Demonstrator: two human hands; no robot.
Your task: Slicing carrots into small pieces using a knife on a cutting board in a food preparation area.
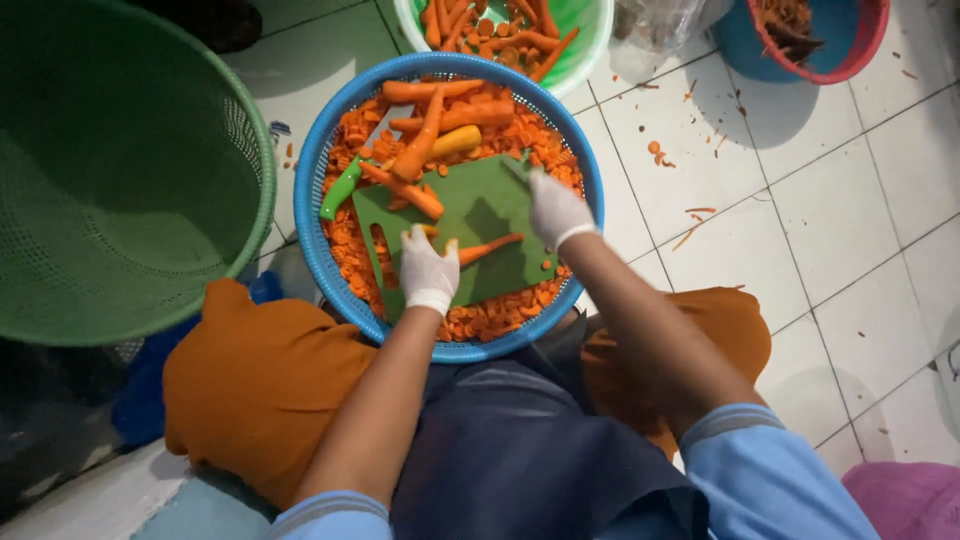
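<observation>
Head view, looking straight down at a person seated low on a white tiled floor (850,210), grout lines visible, carrot scraps scattered across the tiles.

Blue basket (318,170) sits between the knees, full of carrot slices (500,318) with a green cutting board (490,215) laid on top. Whole carrots (425,135) are piled at the far side of the board, and a green-handled knife (342,188) lies at the board's far-left corner, blade pointing under the carrots.

Left hand (428,268) (white glove) rests palm-down on the near-left part of the board, fingers loosely spread and flat, gripping nothing. A small carrot piece (490,247) lies on the board just beside it, tip near the thumb; can't tell if it touches.

Right hand (556,208) (also gloved) is at the board's right edge, fingers curled down toward the board; can't tell if it has hold of anything.

Surroundings: large green basket (130,180) to the left, light green bowl (585,45) with more carrots at the top, blue tub (735,45) with a red-rimmed basket (870,40) of peelings inside it at top right, clear plastic bag (660,20) between them. Orange cloth over the knees (255,380), dark apron over the lap (520,450).
</observation>
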